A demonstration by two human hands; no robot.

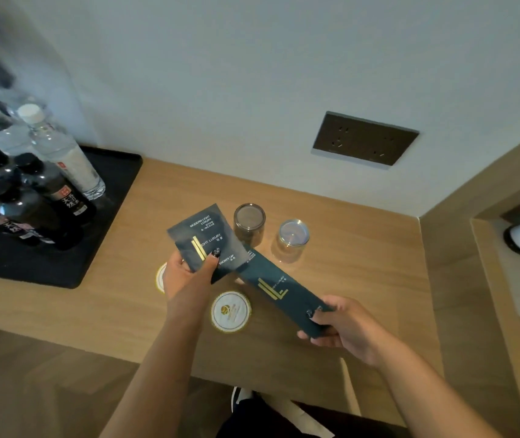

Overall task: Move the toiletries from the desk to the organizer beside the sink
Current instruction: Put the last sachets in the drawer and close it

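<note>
My left hand pinches a stack of square dark teal toiletry packets with gold lettering, thumb on top; the lower one reads "shower cap". My right hand grips the near end of a long dark teal packet with a gold mark. Its far end reaches under the square packets. Both are held just above the wooden desk. No organizer or sink is in view.
Two upturned glasses stand behind the packets. Two round white coasters lie on the desk. A black tray at left holds several water bottles. A wall socket is above; a side shelf is at right.
</note>
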